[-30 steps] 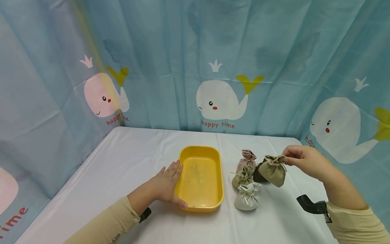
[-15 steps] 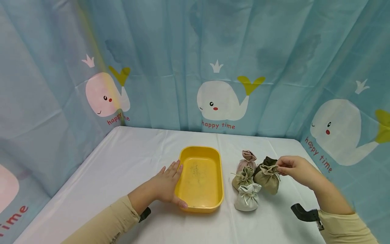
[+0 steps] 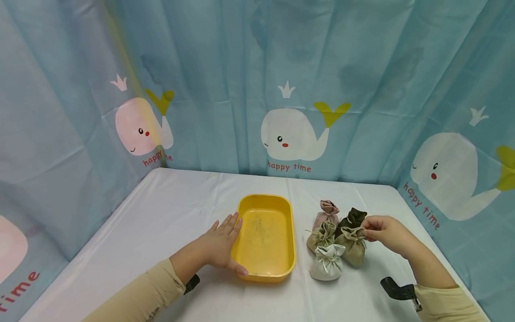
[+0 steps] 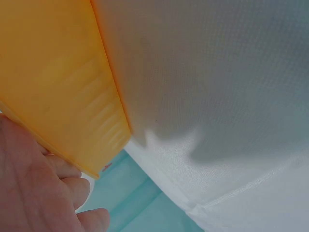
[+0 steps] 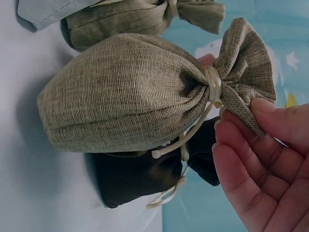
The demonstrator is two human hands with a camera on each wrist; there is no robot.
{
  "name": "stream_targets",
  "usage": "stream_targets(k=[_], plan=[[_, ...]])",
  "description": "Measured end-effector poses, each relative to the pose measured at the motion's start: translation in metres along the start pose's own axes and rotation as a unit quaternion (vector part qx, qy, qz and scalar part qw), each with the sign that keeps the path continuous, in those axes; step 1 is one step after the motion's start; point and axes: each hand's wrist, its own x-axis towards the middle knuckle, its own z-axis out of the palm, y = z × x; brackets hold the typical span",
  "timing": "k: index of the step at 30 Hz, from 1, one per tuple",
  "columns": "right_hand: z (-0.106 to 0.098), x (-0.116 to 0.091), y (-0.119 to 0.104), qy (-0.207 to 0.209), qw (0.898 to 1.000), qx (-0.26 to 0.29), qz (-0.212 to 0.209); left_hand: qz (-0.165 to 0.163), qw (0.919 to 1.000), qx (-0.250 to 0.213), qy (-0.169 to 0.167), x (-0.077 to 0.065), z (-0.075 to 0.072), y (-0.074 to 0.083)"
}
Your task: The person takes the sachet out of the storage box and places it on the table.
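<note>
My right hand pinches the gathered top of a tan drawstring pouch; the right wrist view shows thumb and fingers on its ruffled cloth edge. Behind that pouch stands a dark brown pouch. To its left are a pink pouch, an olive pouch and a white pouch, close together. My left hand rests with spread, straight fingers on the left rim of a yellow plastic tray. In the left wrist view the tray's outer wall fills the upper left.
A white cloth covers the table. Blue curtains printed with whales hang behind it and along both sides. The tray stands left of the pouches, a strip of table between them.
My right hand has moved left and down toward me, lowering the tan pouch beside the other pouches. The dark brown pouch shows more now. My left hand stays on the tray.
</note>
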Motion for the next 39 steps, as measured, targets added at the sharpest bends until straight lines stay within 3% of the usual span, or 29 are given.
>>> stream_targets(k=[24,33,39], plan=[[0.006,0.0,0.012,-0.01,0.998,0.036,0.041,-0.002,0.9999,0.004,-0.011,0.003,-0.005,0.003],[0.002,0.001,0.011,-0.021,0.998,0.016,0.049,0.005,0.9999,0.014,-0.003,0.002,-0.007,0.004],[-0.01,0.003,0.004,-0.034,0.998,-0.037,0.037,0.003,0.9998,0.022,-0.001,0.003,-0.005,0.003]])
